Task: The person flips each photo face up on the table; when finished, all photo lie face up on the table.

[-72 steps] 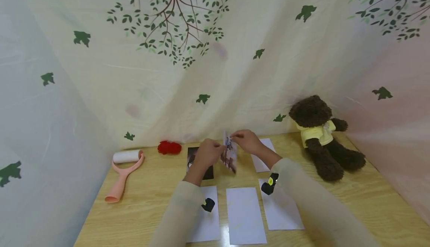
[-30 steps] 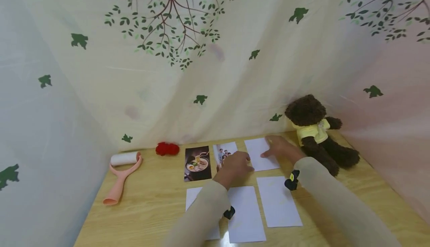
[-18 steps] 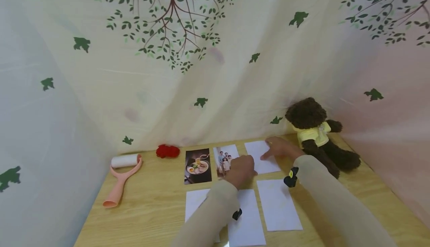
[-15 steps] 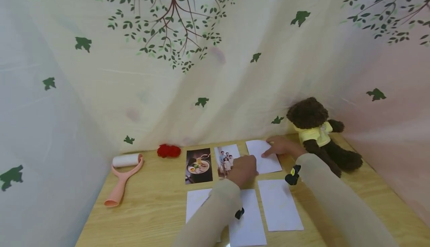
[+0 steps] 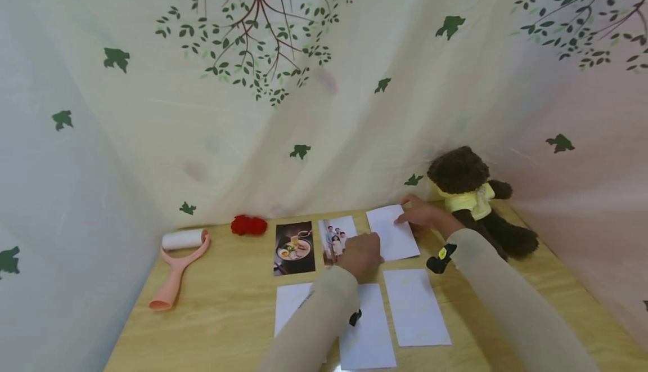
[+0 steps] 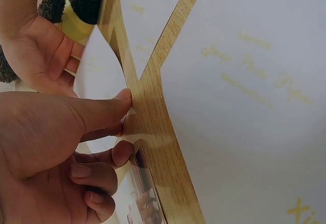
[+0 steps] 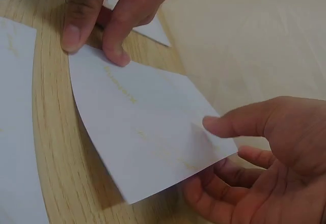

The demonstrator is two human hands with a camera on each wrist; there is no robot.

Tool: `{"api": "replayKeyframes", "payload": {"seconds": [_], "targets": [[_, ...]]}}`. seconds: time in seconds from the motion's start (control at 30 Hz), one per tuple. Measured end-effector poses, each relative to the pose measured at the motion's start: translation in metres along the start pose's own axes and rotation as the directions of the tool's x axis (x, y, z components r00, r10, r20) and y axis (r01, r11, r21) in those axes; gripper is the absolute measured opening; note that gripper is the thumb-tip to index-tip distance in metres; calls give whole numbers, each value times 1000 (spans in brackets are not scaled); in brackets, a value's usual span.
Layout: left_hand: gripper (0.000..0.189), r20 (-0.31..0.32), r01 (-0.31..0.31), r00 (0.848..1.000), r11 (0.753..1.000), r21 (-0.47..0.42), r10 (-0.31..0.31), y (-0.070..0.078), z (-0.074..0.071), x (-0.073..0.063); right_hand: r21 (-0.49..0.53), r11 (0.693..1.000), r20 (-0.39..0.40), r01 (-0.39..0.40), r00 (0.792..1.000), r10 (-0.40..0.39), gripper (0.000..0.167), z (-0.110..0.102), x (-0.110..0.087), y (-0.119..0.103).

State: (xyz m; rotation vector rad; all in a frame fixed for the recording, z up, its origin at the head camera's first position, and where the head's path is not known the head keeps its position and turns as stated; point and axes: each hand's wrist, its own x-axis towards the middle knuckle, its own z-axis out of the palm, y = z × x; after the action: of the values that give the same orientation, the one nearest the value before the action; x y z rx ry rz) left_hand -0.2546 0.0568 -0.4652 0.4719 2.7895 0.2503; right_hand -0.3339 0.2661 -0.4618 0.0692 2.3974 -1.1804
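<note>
My right hand pinches the right side of a face-down photo print, white-backed with faint yellow lettering. In the right wrist view its thumb lies over the print's back and the other fingers are beneath, with that side bowed up off the table. The thumb and forefinger of my left hand pinch the near left corner; in the left wrist view its remaining fingers are curled beside the edge. Left of it lie a family photo, partly behind my left hand, and a ramen photo, both picture side up.
Several white-backed prints lie in the near row, including one in the middle and one at right. A brown teddy bear sits at the back right. A pink-handled lint roller and a red fuzzy object are at left.
The family photo, held up in both hands at first, now lies face up beside the ramen photo. Both hands have moved right to the white-backed print, whose right side has risen off the table.
</note>
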Motion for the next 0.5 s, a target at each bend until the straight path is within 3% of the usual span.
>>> {"api": "replayKeyframes", "payload": {"seconds": [0.13,0.3,0.4,0.5], "targets": [[22,-54,-55,997,991,120,62,2,3,4,62,996,-24,64,998,-62,74,0,-4,-5],[16,-108,-84,986,935,345,129,14,5,5,120,988,10,99,995,-101,59,-2,-10,-13],[19,-80,-106,987,931,349,142,15,1,4,96,990,-8,101,995,-100,47,-1,-11,-13],[17,-65,-107,990,955,277,129,13,-3,3,64,994,-56,93,994,-89,39,1,-12,-15]]}}
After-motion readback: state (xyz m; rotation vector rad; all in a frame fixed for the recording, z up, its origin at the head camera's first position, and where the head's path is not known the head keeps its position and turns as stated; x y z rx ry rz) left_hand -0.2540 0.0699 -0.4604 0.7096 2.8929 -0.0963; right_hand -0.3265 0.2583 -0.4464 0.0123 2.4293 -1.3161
